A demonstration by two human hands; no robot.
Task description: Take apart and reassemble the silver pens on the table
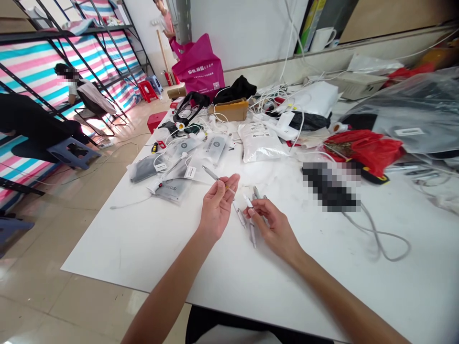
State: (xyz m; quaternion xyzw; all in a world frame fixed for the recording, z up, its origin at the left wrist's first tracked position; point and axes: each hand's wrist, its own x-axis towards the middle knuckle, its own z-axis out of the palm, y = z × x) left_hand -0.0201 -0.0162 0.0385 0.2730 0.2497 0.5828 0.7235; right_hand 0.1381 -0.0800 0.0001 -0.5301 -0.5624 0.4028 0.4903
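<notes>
Over the white table (165,258), my left hand (217,205) is closed, thumb against fingers, on a slim silver pen (210,172) whose pointed end sticks out to the upper left. A thin, pale yellowish rod (230,189) shows at the fingers of the same hand; whether it belongs to the pen I cannot tell. To the right, my right hand (274,224) pinches a small white piece (248,201) between thumb and fingers. Several silver pens lie below and beside this hand, among them one pen (239,215) between the hands and another pen (253,235) nearer me.
Plastic-wrapped packets (172,188) and a white parcel (261,142) lie beyond my hands. A cable (385,258), red plastic bag (369,148) and tangled white wires (276,98) occupy the right and back. A magenta bag (199,67) stands behind. Other people are in the background, left.
</notes>
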